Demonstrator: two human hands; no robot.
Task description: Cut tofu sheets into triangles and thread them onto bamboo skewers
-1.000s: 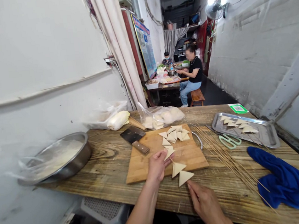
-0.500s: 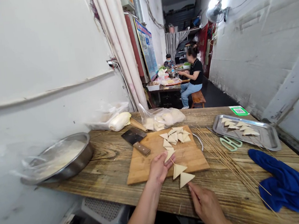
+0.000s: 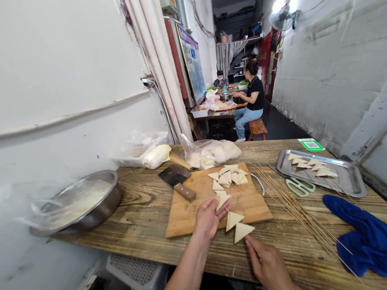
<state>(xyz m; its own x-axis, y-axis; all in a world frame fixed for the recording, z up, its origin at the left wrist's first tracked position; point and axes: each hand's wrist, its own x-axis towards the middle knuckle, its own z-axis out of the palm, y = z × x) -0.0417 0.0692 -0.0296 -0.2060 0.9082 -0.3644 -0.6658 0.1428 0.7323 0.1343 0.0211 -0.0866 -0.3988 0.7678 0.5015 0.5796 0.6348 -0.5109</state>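
Observation:
My right hand (image 3: 270, 264) is closed on the lower end of a thin bamboo skewer (image 3: 226, 208). Two pale triangles, which look like firm tofu, are threaded on it: an upper triangle (image 3: 234, 219) and a lower triangle (image 3: 244, 231) close to my fingertips. Over the front of the wooden cutting board (image 3: 184, 220), my left hand (image 3: 206, 218) pinches another tofu triangle (image 3: 223, 200) at the skewer's far end. How deep the point sits in it I cannot tell. Several loose triangles (image 3: 229, 177) lie at the back of the board.
A cleaver (image 3: 185, 192) rests on the board's left corner. Bare skewers (image 3: 297, 212), green-handled scissors (image 3: 301, 187), a blue cloth (image 3: 372, 232) and a metal tray (image 3: 353, 183) of skewered triangles lie right. A metal basin (image 3: 107, 198) stands left, bags (image 3: 220, 151) behind. A person (image 3: 253, 95) sits beyond.
The whole view has shifted slightly, so things appear a little further right. Both hands keep their hold on the skewer and the tofu triangle, with hardly any movement between them.

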